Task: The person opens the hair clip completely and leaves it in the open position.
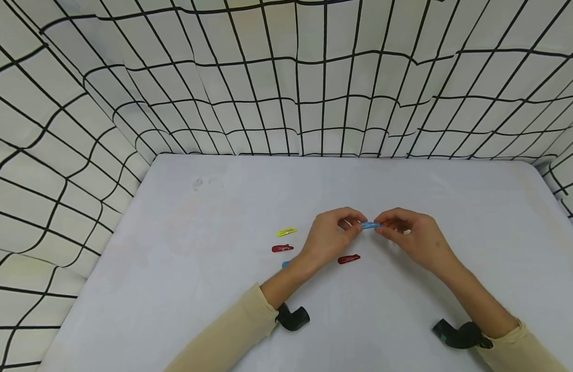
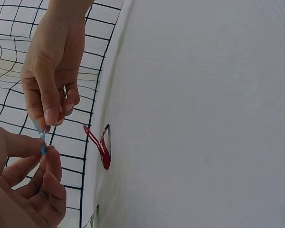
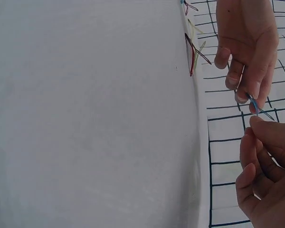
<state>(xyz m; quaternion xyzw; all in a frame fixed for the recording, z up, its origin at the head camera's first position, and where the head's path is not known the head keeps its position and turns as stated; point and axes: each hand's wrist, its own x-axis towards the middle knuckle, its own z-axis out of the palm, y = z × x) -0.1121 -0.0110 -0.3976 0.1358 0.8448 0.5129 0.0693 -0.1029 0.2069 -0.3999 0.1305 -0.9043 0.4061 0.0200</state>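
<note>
A blue snap hair clip point(image 1: 370, 225) is pinched at one end by my left hand point(image 1: 331, 233) and at the other by my right hand point(image 1: 414, 235), raised over the white table. In the left wrist view the blue clip point(image 2: 42, 137) shows its two arms spread apart between the fingertips. Below the hands lies a dark red clip point(image 1: 349, 259), also with its arms apart in the wrist views. Left of the left hand lie a yellow clip point(image 1: 287, 231) and a red clip point(image 1: 282, 248). Another blue clip point(image 1: 285, 264) is mostly hidden behind the left forearm.
The white table point(image 1: 198, 305) spreads out around the hands. Behind it and along its sides hangs a white cloth with a black grid point(image 1: 309, 82). Black wrist-worn devices point(image 1: 294, 318) sit at both sleeve cuffs.
</note>
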